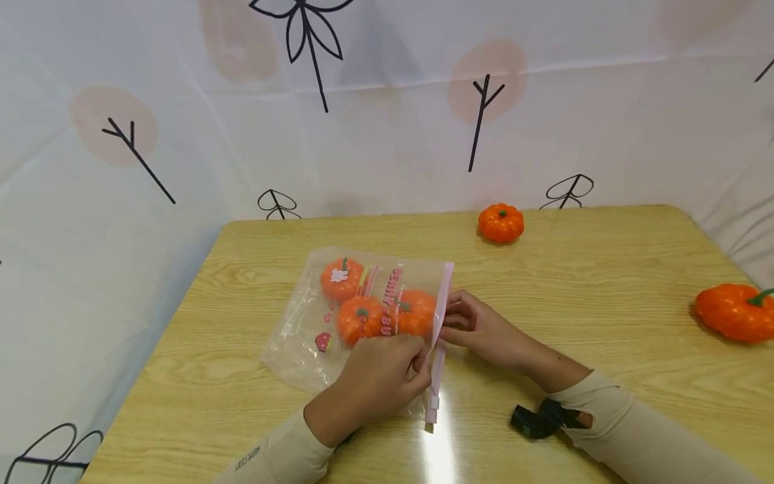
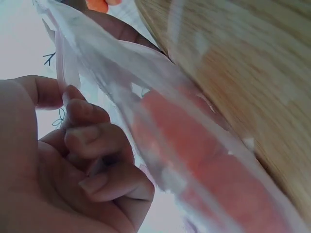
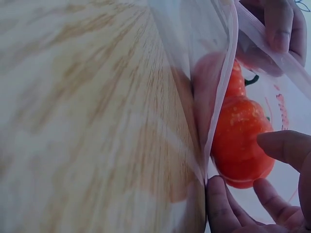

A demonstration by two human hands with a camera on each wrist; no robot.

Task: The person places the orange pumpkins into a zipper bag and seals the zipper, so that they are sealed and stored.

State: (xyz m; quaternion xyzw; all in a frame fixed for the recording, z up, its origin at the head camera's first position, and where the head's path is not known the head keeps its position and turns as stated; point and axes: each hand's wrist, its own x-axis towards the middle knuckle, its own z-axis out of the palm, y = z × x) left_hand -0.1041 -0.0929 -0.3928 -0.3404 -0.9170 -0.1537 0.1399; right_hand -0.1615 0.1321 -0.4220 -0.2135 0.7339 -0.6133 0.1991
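Observation:
A clear zip bag (image 1: 296, 329) with pink print lies on the table, its pink-edged mouth facing right. Three orange toy pumpkins are inside: one at the back (image 1: 340, 279), one in the middle (image 1: 359, 321) and one close to the mouth (image 1: 417, 310). My left hand (image 1: 383, 373) pinches the upper edge of the mouth between thumb and finger and lifts it. At the opening is my right hand (image 1: 484, 331), fingers fairly straight. In the right wrist view its thumb (image 3: 286, 145) and fingertips are against or very close to the nearest pumpkin (image 3: 243, 141); firm contact cannot be told.
Another small orange pumpkin (image 1: 501, 224) sits near the table's back edge. A flatter pumpkin (image 1: 734, 312) with a green stem is at the far right. The bag's zip slider (image 1: 434, 403) hangs at the near end of the mouth. Patterned white cloth (image 1: 387, 148) hangs behind the wooden table (image 1: 605, 269).

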